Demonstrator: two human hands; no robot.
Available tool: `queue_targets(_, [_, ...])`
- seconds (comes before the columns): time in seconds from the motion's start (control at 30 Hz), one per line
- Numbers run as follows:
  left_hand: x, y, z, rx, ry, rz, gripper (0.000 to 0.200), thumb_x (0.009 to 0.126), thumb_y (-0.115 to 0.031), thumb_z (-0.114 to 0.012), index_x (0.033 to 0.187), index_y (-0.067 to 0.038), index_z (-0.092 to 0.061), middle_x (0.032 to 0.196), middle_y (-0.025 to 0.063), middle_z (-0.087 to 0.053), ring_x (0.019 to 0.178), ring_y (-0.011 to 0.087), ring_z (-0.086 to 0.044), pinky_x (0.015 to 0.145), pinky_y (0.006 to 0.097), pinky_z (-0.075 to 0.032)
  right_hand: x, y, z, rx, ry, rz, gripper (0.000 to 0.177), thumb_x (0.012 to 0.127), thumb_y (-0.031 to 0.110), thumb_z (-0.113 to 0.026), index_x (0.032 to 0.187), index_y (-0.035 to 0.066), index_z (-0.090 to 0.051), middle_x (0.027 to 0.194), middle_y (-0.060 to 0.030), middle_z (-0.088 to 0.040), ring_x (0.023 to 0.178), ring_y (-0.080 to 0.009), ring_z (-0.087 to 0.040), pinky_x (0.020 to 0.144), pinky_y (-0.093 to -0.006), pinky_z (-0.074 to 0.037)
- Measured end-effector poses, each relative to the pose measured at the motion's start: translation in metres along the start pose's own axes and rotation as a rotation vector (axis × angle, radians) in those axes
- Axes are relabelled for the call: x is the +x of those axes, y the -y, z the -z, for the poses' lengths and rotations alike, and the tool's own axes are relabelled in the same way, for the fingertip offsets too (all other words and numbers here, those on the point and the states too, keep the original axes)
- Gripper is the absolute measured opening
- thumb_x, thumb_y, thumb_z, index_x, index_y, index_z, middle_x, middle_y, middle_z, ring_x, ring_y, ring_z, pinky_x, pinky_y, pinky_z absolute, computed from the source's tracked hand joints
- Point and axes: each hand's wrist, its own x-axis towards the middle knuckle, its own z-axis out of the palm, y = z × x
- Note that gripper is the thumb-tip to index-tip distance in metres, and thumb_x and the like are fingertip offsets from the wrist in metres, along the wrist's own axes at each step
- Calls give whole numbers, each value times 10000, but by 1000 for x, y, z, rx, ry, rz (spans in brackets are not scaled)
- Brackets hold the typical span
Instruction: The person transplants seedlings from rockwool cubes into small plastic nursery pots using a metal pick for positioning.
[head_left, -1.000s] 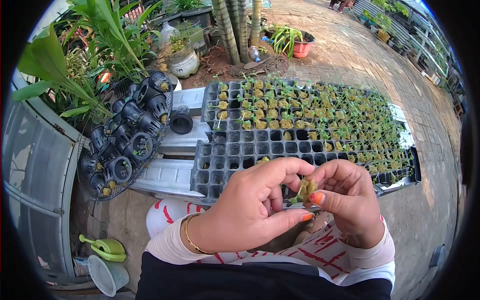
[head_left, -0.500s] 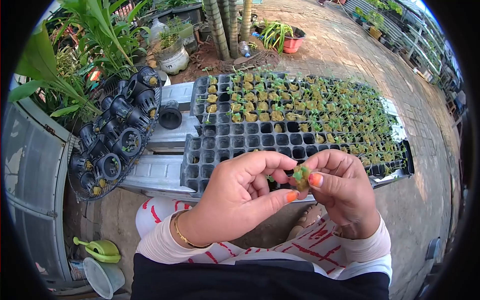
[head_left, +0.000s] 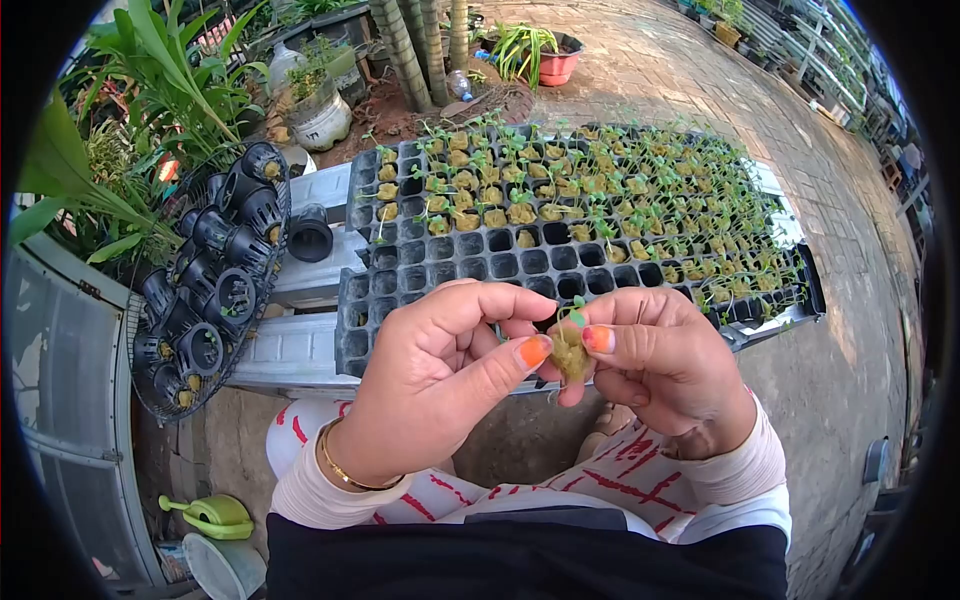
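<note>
A small yellow-brown plug (head_left: 569, 357) with a green seedling on top is held upright over the near edge of the seedling tray. My right hand (head_left: 665, 365) pinches it from the right between thumb and fingers. My left hand (head_left: 440, 370) is at the plug's left side, its thumb and fingertips close against it. The black seedling tray (head_left: 440, 250) lies beyond both hands. Its far and right cells hold plugs with seedlings, while many near-left cells are empty.
A wire basket (head_left: 262, 300) of black net pots stands at the left. One black pot (head_left: 310, 236) lies on the metal bench (head_left: 290, 350). A green watering can (head_left: 215, 516) and a plastic tub (head_left: 222, 568) are on the ground at lower left.
Both hands have shifted slightly left in view. The plug is now upright and more exposed between the fingers. The camera view has turned a little, moving the tray and basket leftward.
</note>
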Motion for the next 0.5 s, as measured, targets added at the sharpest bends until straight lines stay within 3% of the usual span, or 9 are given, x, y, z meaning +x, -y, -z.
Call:
queue_targets(0.43, [3,2,-5,-170,47,-27,238,853,-59,-637,1057,39,-567,868,32,-595,745,52,-570,676,186,-465,-3,-3,4,-6,32,-63,201,844,137,-652,969,-19,-630,715,-88,-635,437,-22,-372,385,-166,-236])
queue_targets(0.5, [3,1,-4,-176,54,-1,246,853,-56,-634,1067,43,-562,883,38,-597,751,56,-574,678,188,-467,-5,-1,3,-56,40,-65,219,847,129,-648,985,-40,-623,764,-95,-646,508,-40,-475,436,-161,-331])
